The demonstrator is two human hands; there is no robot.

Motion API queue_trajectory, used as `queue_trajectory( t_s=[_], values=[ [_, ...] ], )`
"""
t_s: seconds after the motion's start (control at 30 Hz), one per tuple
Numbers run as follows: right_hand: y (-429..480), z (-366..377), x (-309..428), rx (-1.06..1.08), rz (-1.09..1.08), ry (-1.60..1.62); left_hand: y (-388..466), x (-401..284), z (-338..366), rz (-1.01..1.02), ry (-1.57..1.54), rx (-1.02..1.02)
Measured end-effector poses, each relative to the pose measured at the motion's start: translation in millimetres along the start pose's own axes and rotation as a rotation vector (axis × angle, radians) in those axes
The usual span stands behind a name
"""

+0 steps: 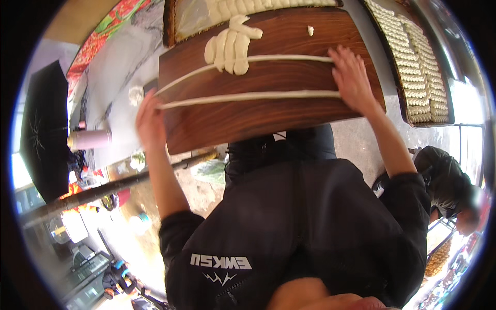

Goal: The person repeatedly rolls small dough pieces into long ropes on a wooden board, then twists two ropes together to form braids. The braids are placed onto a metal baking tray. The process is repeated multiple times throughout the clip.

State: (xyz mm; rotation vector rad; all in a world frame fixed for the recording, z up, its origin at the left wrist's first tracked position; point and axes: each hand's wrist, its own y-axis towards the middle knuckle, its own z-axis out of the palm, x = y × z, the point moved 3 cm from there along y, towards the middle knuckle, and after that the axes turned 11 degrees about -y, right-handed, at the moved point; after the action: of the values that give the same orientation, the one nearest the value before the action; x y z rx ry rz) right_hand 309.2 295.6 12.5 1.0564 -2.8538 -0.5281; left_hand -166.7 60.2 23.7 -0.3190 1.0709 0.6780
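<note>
Two long, thin strands of pale dough span a brown wooden board [279,112] tilted before me. The far dough strand [290,57] crosses over a pile of thick dough pieces [232,50]; the near dough strand [248,96] runs alone across the wood. At the board's left edge, my left hand [150,122], blurred, has the left ends of both strands at its fingers. My right hand [352,79] lies palm down near the right edge, fingers stretched out, over the right ends. Whether its fingers grip the dough is hidden. A small dough scrap [310,30] sits at the far right.
Behind the board stands a tray [167,23] with dough pieces. A dark-rimmed tray [396,83] of twisted dough rows stands at right. On the marbled tabletop [124,58] is a pink bottle [91,139]. A black umbrella [46,128] is at far left; a person [443,182] is at right.
</note>
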Motion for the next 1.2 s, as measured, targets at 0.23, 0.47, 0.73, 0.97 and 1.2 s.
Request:
queue_trajectory(
  t_s=[0.23,0.47,0.73,0.97,1.2],
  values=[
    [-14,-11,-11,0.275,0.007,0.512,-44,7,57,0.171,0.884,0.447],
    [13,-3,-29,0.229,0.118,0.358,-46,15,66,-0.302,0.437,0.408],
    [-10,6,-30,0.292,0.049,0.384,-38,16,53,-0.152,0.078,0.102],
    [2,-8,-2,0.145,-0.161,0.415,-43,17,58,-0.06,1.053,0.483],
    [14,-2,-15,0.22,0.191,0.499,-42,29,37,-0.284,-0.09,0.192]
  ],
)
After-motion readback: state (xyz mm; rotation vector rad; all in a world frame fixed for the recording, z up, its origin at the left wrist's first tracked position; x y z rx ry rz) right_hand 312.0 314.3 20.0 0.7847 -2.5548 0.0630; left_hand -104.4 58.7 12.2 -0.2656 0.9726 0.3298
